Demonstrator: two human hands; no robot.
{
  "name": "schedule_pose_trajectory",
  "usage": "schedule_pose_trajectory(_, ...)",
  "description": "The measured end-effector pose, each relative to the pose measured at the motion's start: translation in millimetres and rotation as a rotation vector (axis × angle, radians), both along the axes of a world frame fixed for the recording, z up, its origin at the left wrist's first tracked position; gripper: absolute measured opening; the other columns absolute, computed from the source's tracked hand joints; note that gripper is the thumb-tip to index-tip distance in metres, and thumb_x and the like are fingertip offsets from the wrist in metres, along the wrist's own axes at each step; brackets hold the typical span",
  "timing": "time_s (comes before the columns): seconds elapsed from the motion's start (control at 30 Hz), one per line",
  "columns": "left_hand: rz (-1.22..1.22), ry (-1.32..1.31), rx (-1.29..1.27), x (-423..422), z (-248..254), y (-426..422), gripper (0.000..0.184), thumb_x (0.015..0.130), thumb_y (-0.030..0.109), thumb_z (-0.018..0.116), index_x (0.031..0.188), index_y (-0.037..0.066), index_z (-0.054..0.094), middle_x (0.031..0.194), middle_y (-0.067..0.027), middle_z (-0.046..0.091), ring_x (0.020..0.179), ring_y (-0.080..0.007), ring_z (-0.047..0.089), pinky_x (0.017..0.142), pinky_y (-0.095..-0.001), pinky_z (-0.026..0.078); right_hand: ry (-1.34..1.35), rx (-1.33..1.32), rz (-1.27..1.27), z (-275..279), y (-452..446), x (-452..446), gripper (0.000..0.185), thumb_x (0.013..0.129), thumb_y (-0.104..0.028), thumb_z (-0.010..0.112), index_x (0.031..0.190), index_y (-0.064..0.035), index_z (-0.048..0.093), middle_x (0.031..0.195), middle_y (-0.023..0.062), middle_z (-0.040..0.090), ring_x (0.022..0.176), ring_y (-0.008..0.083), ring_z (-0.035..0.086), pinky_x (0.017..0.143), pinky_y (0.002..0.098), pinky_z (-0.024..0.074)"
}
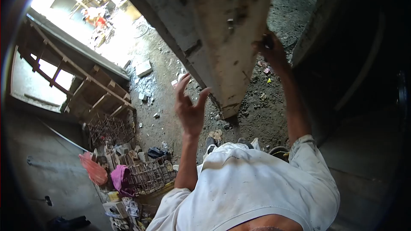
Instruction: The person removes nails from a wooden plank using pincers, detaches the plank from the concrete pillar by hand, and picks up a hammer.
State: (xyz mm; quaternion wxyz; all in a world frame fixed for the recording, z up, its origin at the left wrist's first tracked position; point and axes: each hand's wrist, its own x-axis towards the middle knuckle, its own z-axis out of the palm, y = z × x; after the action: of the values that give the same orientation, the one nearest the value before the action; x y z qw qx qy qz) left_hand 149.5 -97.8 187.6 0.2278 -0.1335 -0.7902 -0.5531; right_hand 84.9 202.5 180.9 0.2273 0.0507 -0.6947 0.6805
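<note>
A tall pale wooden panel (pixel 220 38), stained dark in places, rises in front of me and narrows towards the ground. A small metal piece (pixel 230 25) sticks out of its face. My left hand (pixel 190 110) is raised at the panel's left edge, thumb and fingers spread, holding nothing; I cannot tell whether a fingertip touches the edge. By the panel's right edge, my right hand (pixel 274 52) is closed around a short dark object (pixel 268 41) whose kind I cannot make out.
Rubble and a pale block (pixel 144 68) lie on the dirt floor. To the left are a wooden ladder-like frame (pixel 92 79), stacked metal mesh (pixel 150 173), a pink bag (pixel 93 169) and a purple cloth (pixel 121 179). A concrete wall (pixel 51 158) stands at the left.
</note>
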Motion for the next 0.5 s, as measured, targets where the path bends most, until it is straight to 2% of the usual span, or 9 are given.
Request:
schedule_pose_trajectory(0.03, -0.052, -0.065, -0.006, -3.1, -1.1, 8.9, 0.066, 0.079, 0.016, 0.082, 0.135, 0.006, 0.05, 0.13, -0.0083, 0.061, 0.069, -0.0042, 0.053, 0.053, -0.0188, 0.041, -0.061, 0.014, -0.034, -1.1, 10.2, 8.3, 0.048, 0.085, -0.017, 0.076, 0.124, -0.0002, 0.052, 0.096, 0.0032, 0.065, 0.082, 0.0074, 0.06, 0.067, 0.0239, 0.0503)
schedule_pose_trajectory(0.07, -0.087, 0.064, -0.077, -10.3, -2.3, 20.2, 0.066, 0.081, 0.013, 0.08, 0.14, 0.009, 0.048, 0.138, -0.0076, 0.057, 0.047, -0.0004, 0.035, 0.046, -0.0189, 0.037, -0.123, 0.029, -0.068, -0.8, 19.2, 18.9, 0.048, 0.085, -0.016, 0.076, 0.124, -0.0004, 0.052, 0.095, 0.0028, 0.065, 0.08, 0.0066, 0.059, 0.064, 0.0229, 0.049)
schedule_pose_trajectory(0.1, -0.047, 0.13, -0.243, -20.0, -5.5, 28.3, 0.073, 0.078, 0.019, 0.082, 0.141, 0.009, 0.047, 0.137, -0.0104, 0.058, 0.062, -0.0099, 0.055, 0.064, -0.0265, 0.05, -0.08, -0.007, -0.071, -3.2, 24.1, 29.5, 0.047, 0.085, -0.015, 0.075, 0.123, -0.0007, 0.052, 0.094, 0.0022, 0.065, 0.078, 0.0062, 0.059, 0.061, 0.0225, 0.0475)
schedule_pose_trajectory(0.13, -0.131, -0.111, -0.194, -20.6, -3.2, 40.1, 0.073, 0.077, 0.023, 0.083, 0.14, 0.011, 0.047, 0.135, -0.0123, 0.058, 0.092, -0.0192, 0.063, 0.087, -0.0335, 0.05, -0.037, -0.044, -0.073, -7.7, 29.5, 39.1, 0.045, 0.085, -0.014, 0.074, 0.123, -0.001, 0.052, 0.093, 0.0016, 0.064, 0.075, 0.0058, 0.058, 0.059, 0.022, 0.0461)
schedule_pose_trajectory(0.17, -0.243, -0.14, -0.203, -24.4, -6.3, 50.0, 0.069, 0.078, 0.022, 0.082, 0.137, 0.012, 0.05, 0.135, -0.0117, 0.059, 0.104, -0.0197, 0.064, 0.089, -0.034, 0.05, -0.047, -0.053, -0.091, -23.9, 43.2, 49.0, 0.044, 0.086, -0.013, 0.074, 0.123, -0.001, 0.052, 0.094, 0.0017, 0.064, 0.075, 0.0062, 0.058, 0.058, 0.0221, 0.0459)
schedule_pose_trajectory(0.3, -0.457, -0.397, -0.441, -8.3, -4.2, 77.2, 0.042, 0.081, 0.028, 0.079, 0.118, 0.011, 0.066, 0.123, -0.0085, 0.066, 0.092, -0.0195, 0.071, 0.077, -0.035, 0.056, -0.144, -0.108, -0.249, -39.2, 58.4, 104.5, 0.041, 0.085, -0.007, 0.071, 0.121, -0.0017, 0.052, 0.098, 0.004, 0.063, 0.075, 0.0089, 0.058, 0.056, 0.0238, 0.0458)
schedule_pose_trajectory(0.37, -0.475, -0.108, -0.337, 10.7, -23.4, 88.8, 0.037, 0.082, 0.032, 0.077, 0.112, 0.013, 0.069, 0.117, -0.0066, 0.068, 0.092, -0.0225, 0.071, 0.076, -0.0363, 0.056, -0.14, -0.087, -0.283, -53.1, 72.2, 127.9, 0.043, 0.088, -0.012, 0.07, 0.125, -0.0015, 0.051, 0.1, 0.0062, 0.063, 0.079, 0.0122, 0.06, 0.06, 0.0265, 0.0478)
schedule_pose_trajectory(0.43, -0.542, -0.125, -0.363, 25.8, -27.0, 96.8, 0.038, 0.082, 0.032, 0.077, 0.114, 0.013, 0.068, 0.117, -0.006, 0.067, 0.092, -0.0244, 0.07, 0.076, -0.0366, 0.056, -0.139, -0.06, -0.337, -61.9, 77.4, 150.4, 0.046, 0.09, -0.018, 0.069, 0.128, -0.0012, 0.049, 0.103, 0.0084, 0.063, 0.082, 0.0155, 0.061, 0.065, 0.0293, 0.0499)
schedule_pose_trajectory(0.5, -0.599, -0.092, -0.391, 38.8, -35.2, 106.1, 0.044, 0.079, 0.03, 0.078, 0.118, 0.015, 0.065, 0.117, -0.0044, 0.067, 0.093, -0.0269, 0.07, 0.075, -0.0372, 0.056, 0.093, -0.314, -0.023, -65.4, 77.1, 161.5, 0.054, 0.097, -0.031, 0.06, 0.137, -0.0012, 0.042, 0.111, 0.013, 0.061, 0.105, 0.023, 0.06, 0.095, 0.0363, 0.0463)
